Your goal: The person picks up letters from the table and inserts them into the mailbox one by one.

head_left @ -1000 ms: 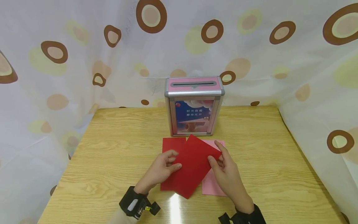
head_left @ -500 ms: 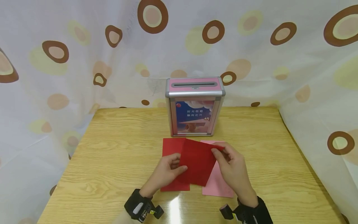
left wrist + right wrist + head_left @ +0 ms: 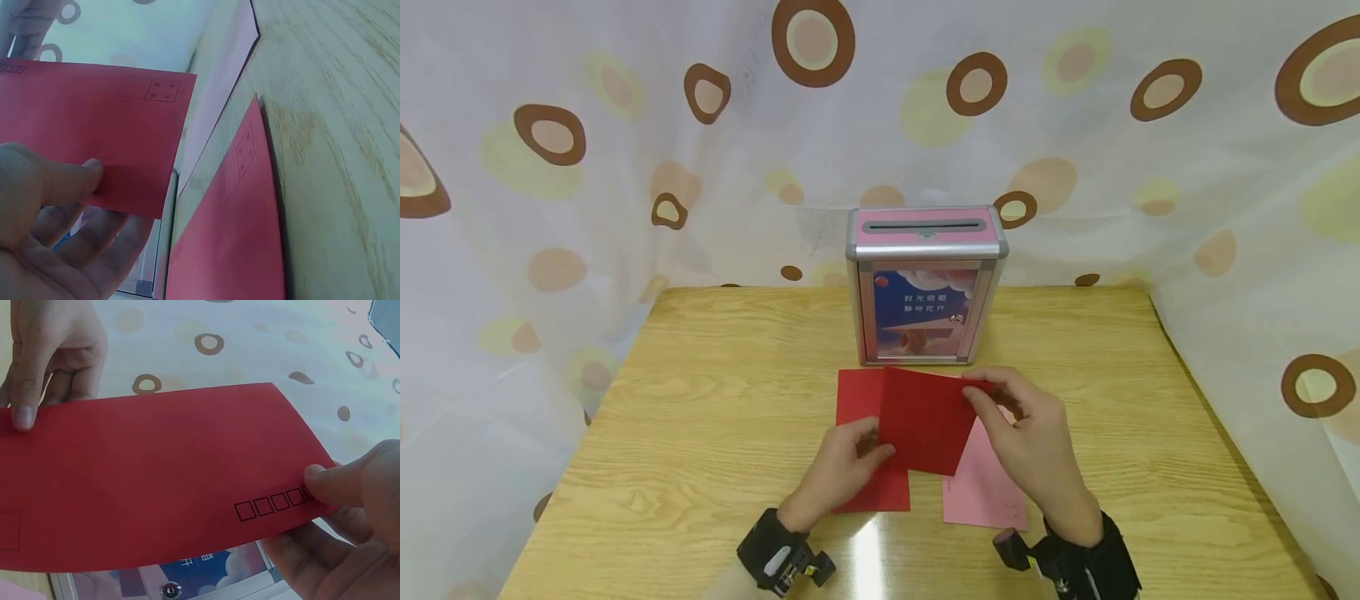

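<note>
A red envelope [image 3: 927,427] is held up over the table between both hands. My left hand [image 3: 837,468] pinches its left edge, thumb on the near face and fingers behind. At the upper right corner my right hand [image 3: 1037,442] pinches it the same way. Printed postcode boxes [image 3: 278,502] show beside the right thumb in the right wrist view. Beneath lie a second red envelope [image 3: 880,493], on the left, and a pink envelope [image 3: 983,492], on the right. Both are partly covered by the held one in the head view.
Just behind the envelopes stands a pink and silver letter box [image 3: 916,321]. Its top has a long slot [image 3: 925,226], and its front carries a picture and a small lock. Patterned curtain [image 3: 737,167] surrounds the wooden table [image 3: 715,392] at the back and sides.
The held envelope has turned from a diagonal slant to nearly straight and tipped, so its face looks shorter. The right hand has moved a little to the right; both hands keep their hold.
</note>
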Action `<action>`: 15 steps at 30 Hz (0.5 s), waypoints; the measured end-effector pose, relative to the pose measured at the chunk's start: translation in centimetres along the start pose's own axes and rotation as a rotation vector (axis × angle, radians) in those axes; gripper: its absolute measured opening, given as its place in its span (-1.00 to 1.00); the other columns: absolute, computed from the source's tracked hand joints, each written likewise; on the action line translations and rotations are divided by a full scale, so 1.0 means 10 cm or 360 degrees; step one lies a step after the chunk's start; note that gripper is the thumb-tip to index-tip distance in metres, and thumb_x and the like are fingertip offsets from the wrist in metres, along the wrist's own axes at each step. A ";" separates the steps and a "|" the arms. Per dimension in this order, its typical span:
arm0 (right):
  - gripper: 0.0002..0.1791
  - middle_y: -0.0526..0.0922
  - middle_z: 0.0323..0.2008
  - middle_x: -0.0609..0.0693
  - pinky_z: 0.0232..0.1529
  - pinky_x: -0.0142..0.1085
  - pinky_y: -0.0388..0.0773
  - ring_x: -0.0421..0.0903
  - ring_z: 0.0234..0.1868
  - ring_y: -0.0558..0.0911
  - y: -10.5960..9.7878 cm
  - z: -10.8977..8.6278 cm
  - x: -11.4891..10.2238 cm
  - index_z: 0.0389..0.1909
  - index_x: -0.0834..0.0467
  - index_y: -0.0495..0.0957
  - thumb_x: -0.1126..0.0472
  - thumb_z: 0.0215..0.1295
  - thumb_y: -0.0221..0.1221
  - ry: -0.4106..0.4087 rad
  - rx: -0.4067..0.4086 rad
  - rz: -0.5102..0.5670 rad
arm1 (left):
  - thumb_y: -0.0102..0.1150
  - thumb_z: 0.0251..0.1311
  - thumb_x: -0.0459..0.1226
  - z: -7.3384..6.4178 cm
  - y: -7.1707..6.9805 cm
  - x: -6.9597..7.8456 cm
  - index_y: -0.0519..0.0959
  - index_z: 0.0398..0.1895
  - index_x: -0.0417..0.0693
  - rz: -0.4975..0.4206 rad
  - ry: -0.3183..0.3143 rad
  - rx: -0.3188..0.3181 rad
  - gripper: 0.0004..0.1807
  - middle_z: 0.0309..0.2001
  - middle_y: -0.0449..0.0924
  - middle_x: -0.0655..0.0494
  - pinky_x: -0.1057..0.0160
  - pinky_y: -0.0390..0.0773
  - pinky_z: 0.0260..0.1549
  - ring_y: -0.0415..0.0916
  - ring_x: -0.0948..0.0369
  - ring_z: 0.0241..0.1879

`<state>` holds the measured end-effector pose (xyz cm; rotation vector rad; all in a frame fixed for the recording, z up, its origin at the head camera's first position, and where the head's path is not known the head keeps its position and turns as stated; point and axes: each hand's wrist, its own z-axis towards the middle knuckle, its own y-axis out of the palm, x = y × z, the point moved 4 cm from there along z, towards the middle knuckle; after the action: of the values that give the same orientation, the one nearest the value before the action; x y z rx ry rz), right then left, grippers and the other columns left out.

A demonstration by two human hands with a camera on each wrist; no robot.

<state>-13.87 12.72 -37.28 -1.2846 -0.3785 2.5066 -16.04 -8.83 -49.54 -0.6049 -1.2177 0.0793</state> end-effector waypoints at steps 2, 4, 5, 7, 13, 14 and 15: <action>-0.71 0.73 -0.25 0.06 -0.13 -0.52 0.59 -0.08 -0.28 0.69 -0.01 0.02 -0.02 -0.14 0.19 0.65 0.51 0.11 0.30 -0.0033 0.0007 -0.0084 | 0.31 0.14 -0.43 0.01 -0.01 0.01 0.60 -0.28 0.01 0.0030 0.0032 0.0015 -0.83 -0.28 0.71 0.20 0.24 0.66 -0.25 0.60 0.35 -0.28; -0.71 0.73 -0.27 0.03 -0.16 -0.55 0.57 -0.09 -0.29 0.68 -0.01 0.03 -0.03 -0.17 0.17 0.67 0.51 0.09 0.32 -0.0069 0.0007 -0.0161 | 0.31 0.13 -0.44 0.02 -0.01 0.03 0.61 -0.25 -0.01 0.0073 0.0066 0.0025 -0.82 -0.25 0.71 0.17 0.25 0.67 -0.25 0.61 0.34 -0.26; -0.71 0.74 -0.27 0.03 -0.17 -0.56 0.57 -0.09 -0.30 0.68 -0.01 0.04 -0.04 -0.17 0.16 0.67 0.50 0.09 0.32 -0.0088 0.0006 -0.0185 | 0.31 0.13 -0.45 0.03 -0.02 0.03 0.61 -0.23 -0.02 0.0094 0.0078 0.0029 -0.81 -0.24 0.72 0.16 0.26 0.67 -0.25 0.62 0.34 -0.26; -0.72 0.74 -0.28 0.02 -0.18 -0.56 0.56 -0.12 -0.30 0.67 -0.01 0.06 -0.05 -0.19 0.15 0.68 0.49 0.09 0.33 -0.0115 0.0000 -0.0208 | 0.31 0.13 -0.46 0.04 -0.03 0.04 0.61 -0.23 -0.03 0.0147 0.0102 0.0047 -0.80 -0.25 0.72 0.15 0.27 0.68 -0.26 0.62 0.33 -0.26; -0.75 0.74 -0.32 -0.01 -0.16 -0.57 0.56 -0.20 -0.29 0.67 0.00 0.11 -0.02 -0.19 0.16 0.66 0.41 0.09 0.37 -0.0148 0.0008 -0.0249 | 0.32 0.13 -0.44 0.10 -0.07 0.06 0.62 -0.23 -0.03 0.0227 0.0111 0.0122 -0.81 -0.26 0.72 0.16 0.25 0.68 -0.25 0.62 0.31 -0.25; -0.76 0.74 -0.33 -0.01 -0.17 -0.58 0.56 -0.20 -0.29 0.67 0.00 0.11 -0.01 -0.19 0.16 0.65 0.40 0.09 0.37 -0.0146 0.0016 -0.0264 | 0.32 0.13 -0.43 0.11 -0.08 0.06 0.63 -0.20 -0.03 0.0227 0.0109 0.0132 -0.80 -0.25 0.72 0.17 0.26 0.68 -0.24 0.62 0.32 -0.25; -0.76 0.74 -0.34 -0.01 -0.17 -0.58 0.56 -0.20 -0.30 0.68 0.00 0.12 0.00 -0.19 0.17 0.65 0.39 0.09 0.37 -0.0140 0.0022 -0.0272 | 0.31 0.13 -0.43 0.12 -0.09 0.07 0.63 -0.17 -0.03 0.0221 0.0113 0.0142 -0.78 -0.23 0.72 0.17 0.26 0.68 -0.23 0.62 0.32 -0.24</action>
<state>-14.88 12.59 -36.58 -1.0903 -0.4694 2.4224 -17.13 -8.81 -48.26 -0.6087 -1.0967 0.2261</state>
